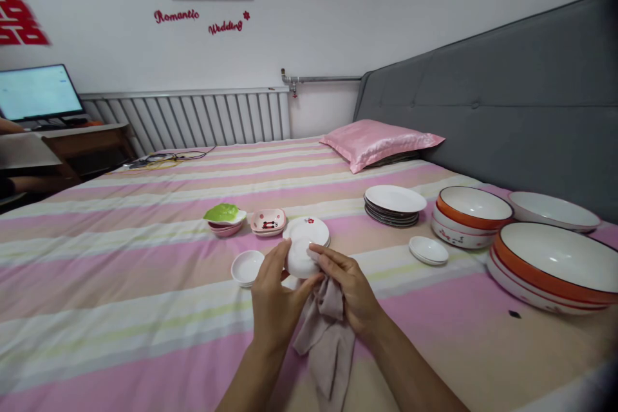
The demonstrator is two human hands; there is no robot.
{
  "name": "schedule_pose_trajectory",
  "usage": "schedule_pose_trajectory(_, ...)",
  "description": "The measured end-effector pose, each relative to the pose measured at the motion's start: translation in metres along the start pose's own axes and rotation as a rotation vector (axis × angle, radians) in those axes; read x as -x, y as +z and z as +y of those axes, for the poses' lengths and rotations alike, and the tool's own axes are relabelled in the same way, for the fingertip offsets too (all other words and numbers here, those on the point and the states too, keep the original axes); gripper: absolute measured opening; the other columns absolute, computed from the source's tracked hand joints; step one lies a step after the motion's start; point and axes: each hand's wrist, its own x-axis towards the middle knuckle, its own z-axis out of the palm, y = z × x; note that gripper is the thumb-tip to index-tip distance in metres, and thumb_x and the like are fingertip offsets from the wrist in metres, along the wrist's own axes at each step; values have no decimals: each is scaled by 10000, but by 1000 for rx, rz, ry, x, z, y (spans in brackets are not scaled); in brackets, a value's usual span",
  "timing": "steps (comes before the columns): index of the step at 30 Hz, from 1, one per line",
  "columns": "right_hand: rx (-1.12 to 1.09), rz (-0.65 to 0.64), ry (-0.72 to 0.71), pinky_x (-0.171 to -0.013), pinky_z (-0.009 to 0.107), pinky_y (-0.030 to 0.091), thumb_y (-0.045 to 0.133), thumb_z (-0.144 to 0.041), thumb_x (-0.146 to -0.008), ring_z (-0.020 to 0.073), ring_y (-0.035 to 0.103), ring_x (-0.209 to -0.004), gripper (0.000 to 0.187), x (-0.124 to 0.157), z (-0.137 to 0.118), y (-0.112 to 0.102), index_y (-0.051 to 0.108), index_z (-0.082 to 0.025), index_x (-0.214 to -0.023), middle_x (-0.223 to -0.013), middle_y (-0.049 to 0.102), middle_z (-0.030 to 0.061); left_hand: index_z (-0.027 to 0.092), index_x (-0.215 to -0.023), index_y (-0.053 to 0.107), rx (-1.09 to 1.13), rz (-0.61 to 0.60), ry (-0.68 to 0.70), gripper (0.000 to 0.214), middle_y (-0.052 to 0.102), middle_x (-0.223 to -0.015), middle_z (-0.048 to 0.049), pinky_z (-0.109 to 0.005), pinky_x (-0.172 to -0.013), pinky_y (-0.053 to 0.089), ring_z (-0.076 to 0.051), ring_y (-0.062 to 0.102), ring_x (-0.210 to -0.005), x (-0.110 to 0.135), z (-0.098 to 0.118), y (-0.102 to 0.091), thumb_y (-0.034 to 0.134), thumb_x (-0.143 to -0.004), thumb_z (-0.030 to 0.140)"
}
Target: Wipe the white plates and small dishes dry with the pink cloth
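Left grip [273, 296] and right grip [355, 290] hold a white dish [299, 261].

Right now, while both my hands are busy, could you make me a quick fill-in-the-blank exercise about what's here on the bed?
The small round dish in the left hand is colored ____.
Bunched in the right hand is a ____.
The leaf-shaped dish is mainly ____.
The satin pillow is ____.
Missing words: white; cloth; green; pink.
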Motion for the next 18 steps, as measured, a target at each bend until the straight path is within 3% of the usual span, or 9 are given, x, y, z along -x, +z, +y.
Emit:
schedule_pose_trajectory(3,-125,69,30,-709,268,488,727,-296,-658,170,637,-809,271,-2,-2,-3,693,-206,-911,-959,692,36,206,-1172,530,148,-50,-77,640,548,-1220,-111,-363,-818,523,-277,516,-1122,2,4,5,756,-579,291)
schedule_pose_trajectory(7,-203,92,26,-638,229,472,715,-249,-653,134,619,-709,218,-4,-7,-8,671,-201,-861,-822,690,4,182,-1238,435,559,-164,-463,743,495,-1289,-152,-355,-802,527,-266,585,-1040,-2,14,6,760,-575,261)
schedule_pose_trajectory(11,-139,20,-9,-585,231,459,689,-230,-645,126,579,-630,156,-1,-9,-8,623,-187,-780,-742,643,-14,164,-1200,484,708,-195,-745,615,641,-1090,-130,-319,-790,512,-215,644,-915,-9,20,-4,709,-654,337)
schedule_pose_trajectory(14,-59,-70,-22,-553,229,452,655,-236,-666,123,552,-612,201,3,-10,-5,568,-208,-845,-759,607,-15,158,-1107,565,678,-313,-799,513,692,-937,-97,-302,-730,513,-192,667,-788,-12,19,-11,691,-667,390)
schedule_pose_trajectory(18,26,-74,-92,-611,228,452,648,-222,-647,137,563,-697,395,6,-12,-1,484,-246,-1006,-874,600,0,150,-994,610,595,-431,-779,419,698,-802,-67,-297,-707,515,-182,667,-739,-11,16,-13,689,-667,399)
